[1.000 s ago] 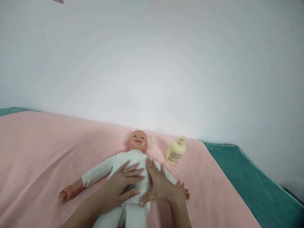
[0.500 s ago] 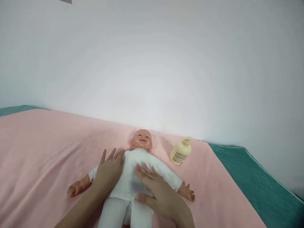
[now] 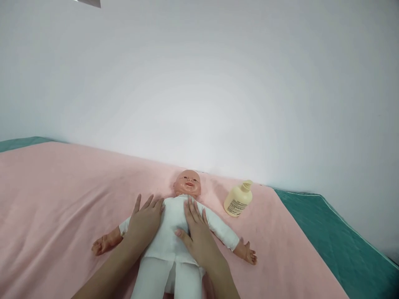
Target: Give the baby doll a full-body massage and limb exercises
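A baby doll (image 3: 174, 232) with a soft white body lies face up, its head towards the wall and its arms spread out. My left hand (image 3: 146, 222) rests over the doll's upper arm and the side of its chest, fingers spread. Flat on the other side of the chest lies my right hand (image 3: 199, 232), its fingers stretched towards the doll's neck and its thumb held apart. Neither hand grips anything. To the right of the doll's head stands a pale yellow pump bottle (image 3: 238, 200) with printed text on its side.
The doll and the bottle are on a pink cloth (image 3: 68, 199) with some creases. Green fabric (image 3: 336, 232) shows beyond it at the right and at the far left. Behind rises a plain white wall (image 3: 199, 83).
My right hand has moved up the doll's body, from the lower belly to the chest. My left hand stays where it was. The view has shifted slightly.
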Tool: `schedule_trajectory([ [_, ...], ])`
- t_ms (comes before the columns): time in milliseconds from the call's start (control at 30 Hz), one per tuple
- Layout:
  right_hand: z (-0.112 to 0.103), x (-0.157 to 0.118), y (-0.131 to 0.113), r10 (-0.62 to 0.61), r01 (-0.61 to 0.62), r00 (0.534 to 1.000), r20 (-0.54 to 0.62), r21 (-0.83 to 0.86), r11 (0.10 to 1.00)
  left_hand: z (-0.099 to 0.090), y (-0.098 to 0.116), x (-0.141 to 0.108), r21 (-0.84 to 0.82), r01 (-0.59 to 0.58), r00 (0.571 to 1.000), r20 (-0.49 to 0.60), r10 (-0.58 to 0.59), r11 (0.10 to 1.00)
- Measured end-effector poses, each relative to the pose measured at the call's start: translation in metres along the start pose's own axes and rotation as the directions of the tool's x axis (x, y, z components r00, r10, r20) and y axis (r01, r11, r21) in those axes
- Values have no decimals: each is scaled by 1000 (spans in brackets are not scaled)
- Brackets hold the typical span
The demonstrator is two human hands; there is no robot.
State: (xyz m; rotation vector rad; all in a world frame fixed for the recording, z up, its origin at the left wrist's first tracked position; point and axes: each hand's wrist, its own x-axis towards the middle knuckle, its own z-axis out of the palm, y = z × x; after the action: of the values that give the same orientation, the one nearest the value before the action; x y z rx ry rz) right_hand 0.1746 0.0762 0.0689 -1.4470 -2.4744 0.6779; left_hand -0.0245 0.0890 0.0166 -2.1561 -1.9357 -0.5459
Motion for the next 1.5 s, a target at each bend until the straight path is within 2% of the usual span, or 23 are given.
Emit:
schedule_trajectory([
  [167, -11, -9, 11, 125, -124, 988, 90, -8, 992, -6, 3, 3, -96, -29, 995, -93, 20, 995],
  [233, -19, -14, 14, 156, -157, 976, 150, -4, 988, -14, 8, 3, -178, -140, 984, -133, 118, 974],
  [267, -24, -17, 15, 174, -176, 968, 181, -4, 984, -18, 12, 3, -228, -241, 967, -142, 213, 943],
  [300, -28, -19, 15, 190, -193, 959, 210, -6, 981, -23, 17, 2, -282, -361, 932, -143, 333, 889],
  [367, -35, -24, 15, 209, -214, 944, 256, -9, 977, -33, 27, -2, -393, -546, 827, -112, 551, 739],
  [433, -42, -27, 14, 225, -231, 935, 275, -11, 973, -42, 36, -6, -488, -605, 736, -43, 675, 629],
  [500, -46, -30, 13, 253, -262, 926, 281, -6, 965, -48, 41, -8, -546, -566, 712, 55, 700, 618],
  [600, -50, -31, 11, 261, -275, 920, 292, 8, 961, -48, 40, -7, -565, -490, 736, 139, 662, 664],
  [733, -45, -29, 13, 202, -214, 937, 286, 12, 977, -31, 31, -4, -487, -432, 829, 116, 546, 759],
  [867, -38, -26, 17, 197, -208, 939, 282, 10, 978, -9, 24, -2, -371, -262, 948, 73, 309, 891],
  [933, -37, -25, 19, 196, -206, 940, 281, 6, 979, -3, 22, -1, -314, -157, 981, 56, 184, 936],
  [1033, -40, -27, 17, 185, -196, 942, 279, 12, 981, -3, 19, 0, -211, -52, 997, 42, 62, 976],
  [1133, -46, -30, 9, 162, -180, 957, 240, 53, 982, -7, 14, 1, -117, 16, 999, 44, -11, 993],
  [1233, -47, -33, -9, 0, -24, 984, 179, 132, 991, -8, 8, 3, -51, 36, 998, 58, -33, 998],
  [1300, -42, -35, -22, -177, 144, 967, 182, 179, 973, -6, 4, 4, -15, 22, 996, 83, -21, 1000],
  [1367, -34, -36, -35, -316, 275, 926, 205, 205, 939, -4, 2, 5, 13, 7, 994, 111, -8, 1000],
  [1433, -25, -35, -42, -383, 343, 895, 227, 197, 918, -2, 0, 6, 33, -7, 991, 132, 2, 999],
  [1500, -19, -32, -42, -389, 355, 894, 220, 179, 917, -1, -2, 5, 41, -21, 990, 143, 15, 999],
])
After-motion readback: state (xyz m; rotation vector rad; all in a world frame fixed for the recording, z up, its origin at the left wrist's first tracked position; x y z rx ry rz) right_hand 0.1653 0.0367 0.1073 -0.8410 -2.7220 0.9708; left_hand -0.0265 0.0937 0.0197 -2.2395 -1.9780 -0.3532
